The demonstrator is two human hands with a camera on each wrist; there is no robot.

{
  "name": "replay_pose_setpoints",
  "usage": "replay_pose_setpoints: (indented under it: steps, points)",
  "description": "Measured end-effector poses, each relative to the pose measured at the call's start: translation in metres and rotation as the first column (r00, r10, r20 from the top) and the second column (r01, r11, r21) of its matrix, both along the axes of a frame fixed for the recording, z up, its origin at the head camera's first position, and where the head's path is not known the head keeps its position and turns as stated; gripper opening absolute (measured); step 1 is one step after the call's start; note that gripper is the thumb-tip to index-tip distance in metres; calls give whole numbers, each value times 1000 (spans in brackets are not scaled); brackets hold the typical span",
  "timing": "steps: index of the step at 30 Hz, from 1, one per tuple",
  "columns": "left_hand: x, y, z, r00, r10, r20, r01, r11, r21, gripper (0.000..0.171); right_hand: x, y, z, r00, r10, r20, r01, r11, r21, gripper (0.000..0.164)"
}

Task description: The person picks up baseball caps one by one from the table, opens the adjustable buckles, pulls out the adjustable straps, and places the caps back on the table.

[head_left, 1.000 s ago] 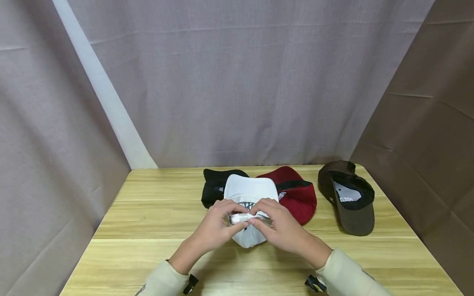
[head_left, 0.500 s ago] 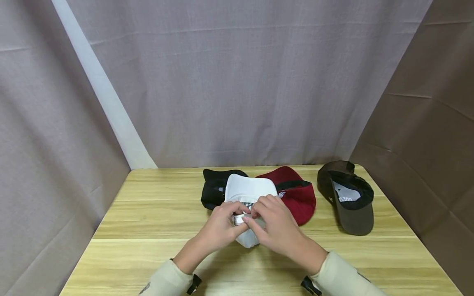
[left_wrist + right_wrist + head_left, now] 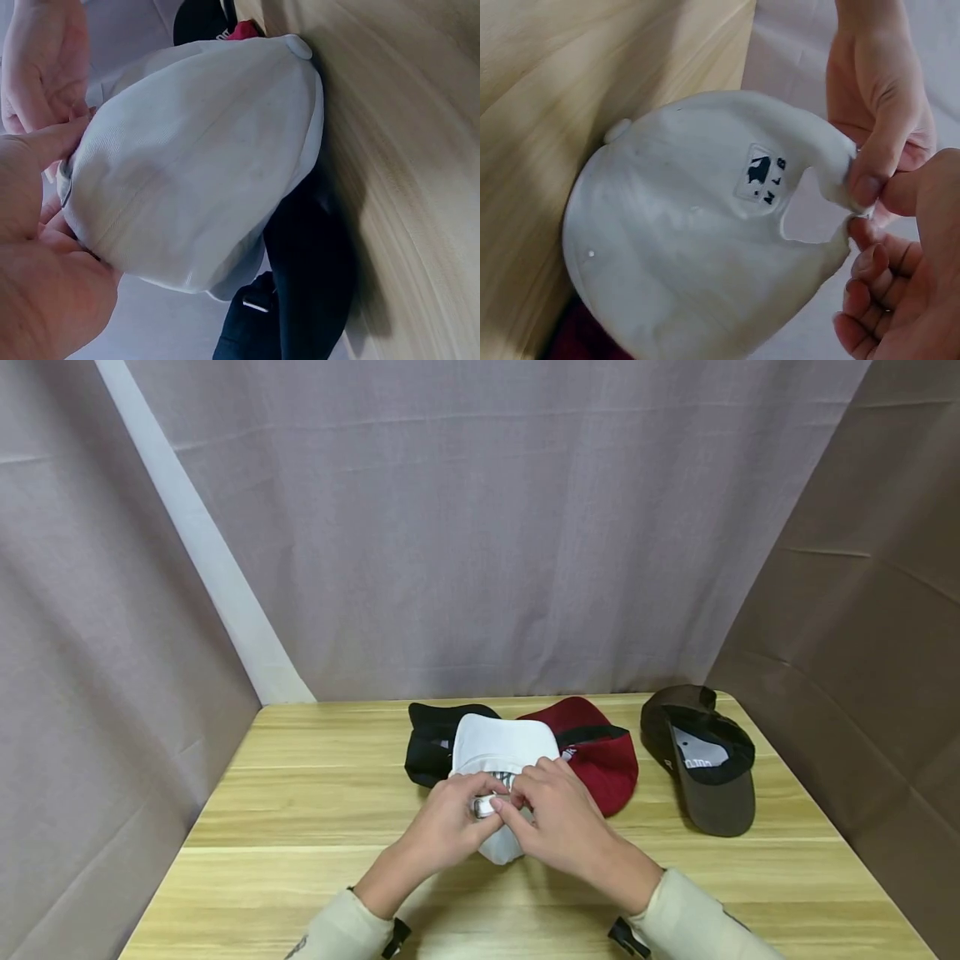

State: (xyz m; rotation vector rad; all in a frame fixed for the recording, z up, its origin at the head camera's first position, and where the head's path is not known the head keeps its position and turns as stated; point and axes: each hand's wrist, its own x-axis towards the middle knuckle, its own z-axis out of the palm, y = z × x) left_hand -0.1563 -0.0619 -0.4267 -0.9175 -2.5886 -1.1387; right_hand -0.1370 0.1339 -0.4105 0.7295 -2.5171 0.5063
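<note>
Gray curtains (image 3: 525, 543) box in a wood-grain worktop (image 3: 285, 810); four caps in play. White cap (image 3: 506, 742) is front and center, crown down, brim to the far side, so its rear strap (image 3: 486, 807) faces the person. Left hand (image 3: 447, 822) and right hand (image 3: 558, 814): each grip is a thumb-to-finger pinch on the strap area, tips meeting mid-strap. Reads as one side per hand so the strap can be worked from both ends; my guess. Black cap (image 3: 431, 752) and red cap (image 3: 611, 768) sit just behind, partly covered by the white one. Brown cap (image 3: 712, 793) is well apart at the right, inside up, probably just parked off the work area. View differences: right wrist alone gets the MLB mark (image 3: 759, 176) and the cutout (image 3: 810, 214) under the strap. Left wrist alone gets the plain crown side, plus a metal buckle (image 3: 256, 303) on black fabric. Head alone gives the full layout, but fingers hide the strap join. Can't tell if the crown touches wood.
</note>
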Motion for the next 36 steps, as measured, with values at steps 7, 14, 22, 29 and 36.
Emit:
replay_pose_setpoints:
  steps: [7,14,22,29,36]
  points:
    - [-1,1,-2,1000,18,-7,-18,999,41,17,-1,-4,4,998,-34,56,34,999,2,32]
    - [0,3,-3,1000,19,12,-20,998,58,16,0,-6,8,994,-60,86,59,998,16,32]
    - [-1,5,-4,1000,13,-21,-12,998,59,18,-1,-7,7,993,-82,86,83,997,-3,31]
    - [-2,7,-5,1000,19,-14,-18,998,65,18,0,-8,7,992,-106,67,106,994,8,31]
    - [-1,7,-5,999,35,15,-36,997,69,19,1,-10,7,994,-97,59,95,995,37,29]
